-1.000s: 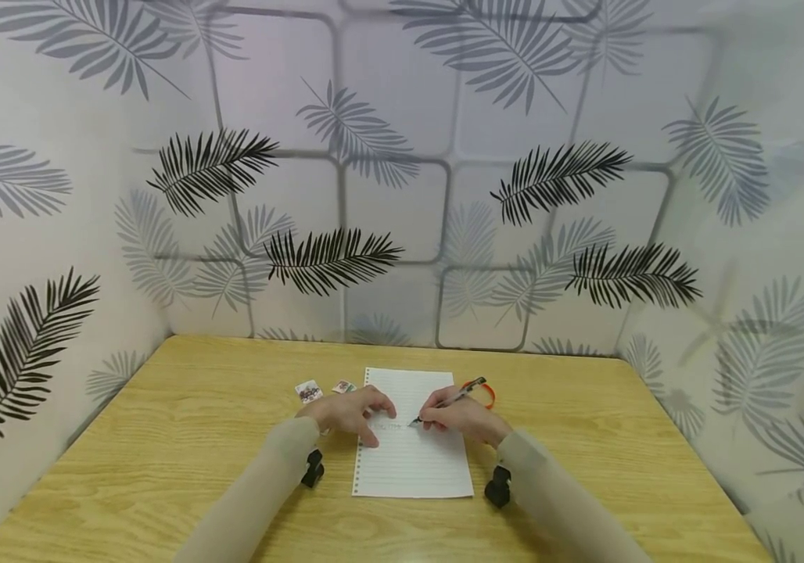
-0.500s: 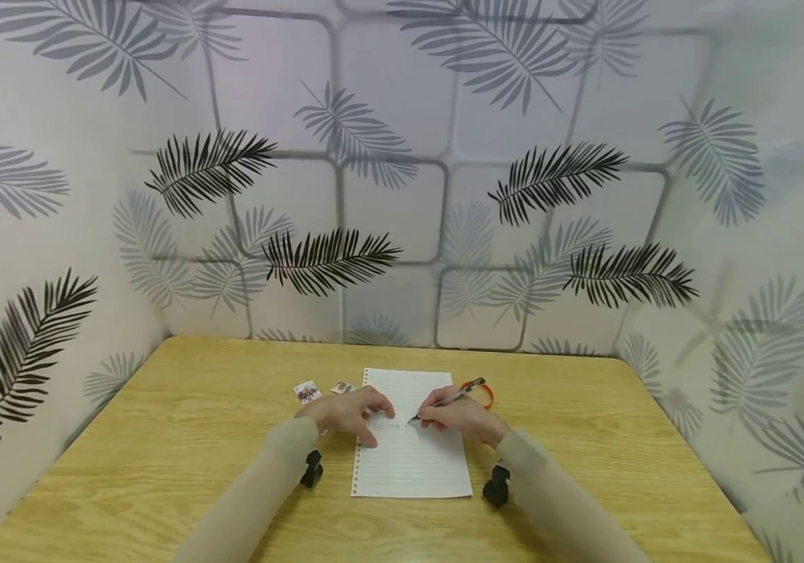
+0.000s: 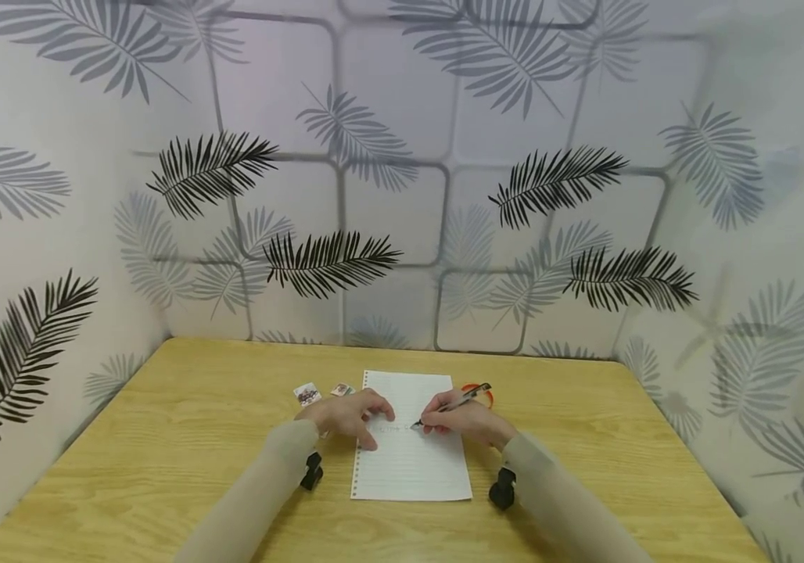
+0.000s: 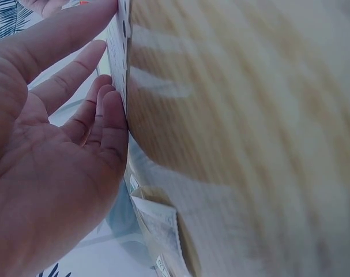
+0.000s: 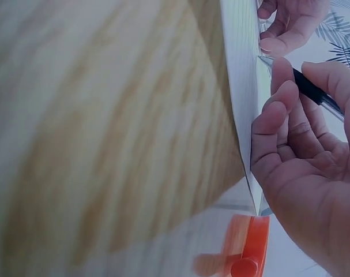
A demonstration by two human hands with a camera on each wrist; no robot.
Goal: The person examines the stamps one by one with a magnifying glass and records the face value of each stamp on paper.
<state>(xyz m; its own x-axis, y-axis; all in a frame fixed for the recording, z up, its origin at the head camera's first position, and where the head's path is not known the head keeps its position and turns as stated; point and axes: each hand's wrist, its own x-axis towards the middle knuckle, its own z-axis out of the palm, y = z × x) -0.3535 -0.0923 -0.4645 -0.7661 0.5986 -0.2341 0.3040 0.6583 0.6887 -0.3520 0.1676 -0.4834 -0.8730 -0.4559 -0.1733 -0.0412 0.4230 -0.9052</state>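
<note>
A sheet of lined loose-leaf paper (image 3: 412, 465) lies on the wooden table, punched holes along its left edge. My right hand (image 3: 461, 418) grips a pen (image 3: 468, 396), its dark tip at the paper, at the end of a short line of handwriting (image 3: 389, 428). In the right wrist view, the thumb and fingers pinch the pen (image 5: 310, 86) near its black grip, the side of the hand resting at the sheet. My left hand (image 3: 346, 414) rests across the sheet's left edge, fingers spread and touching the paper; in the left wrist view its palm and relaxed fingers show.
An orange ring-shaped object (image 3: 489, 397), possibly a tape roll, lies behind the right hand. Two small printed cards or stickers, one white-edged card (image 3: 307, 393) and one smaller card (image 3: 342, 389), lie beyond the left hand. Patterned fabric walls (image 3: 388, 195) enclose the table (image 3: 184, 438).
The right hand has shifted very slightly rightward, and the pen's upper end has tilted a little lower to the right. The left hand and paper keep their places.
</note>
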